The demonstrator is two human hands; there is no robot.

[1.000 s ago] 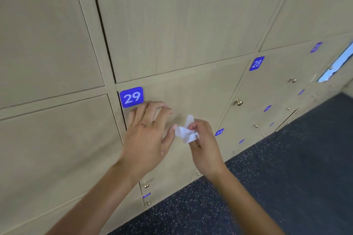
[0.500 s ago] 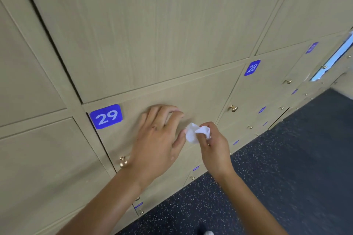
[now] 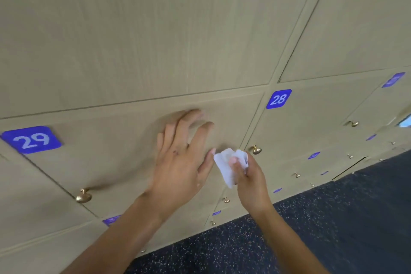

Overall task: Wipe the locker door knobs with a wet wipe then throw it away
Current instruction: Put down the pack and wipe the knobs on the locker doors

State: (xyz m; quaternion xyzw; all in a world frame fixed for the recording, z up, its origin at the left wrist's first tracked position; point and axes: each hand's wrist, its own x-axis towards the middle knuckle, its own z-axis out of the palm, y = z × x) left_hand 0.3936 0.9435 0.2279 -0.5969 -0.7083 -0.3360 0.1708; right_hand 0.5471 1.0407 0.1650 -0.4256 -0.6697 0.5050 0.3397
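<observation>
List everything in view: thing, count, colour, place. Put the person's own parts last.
wet wipe: one, white, crumpled, in the right hand's grip, just left of the nearest knob on the right.
locker doors: many, beige wood grain, filling the wall.
number plates: several, blue with white digits; 29 at left, 28 right of centre, smaller blurred ones farther off.
door knobs: many, brass; a large one low left, one beside the wipe, small ones along the lower rows.
floor: one, dark with light specks, bottom right.
left hand: one, fingers spread over locker 29's door.
right hand: one, pinching the wipe.
</observation>
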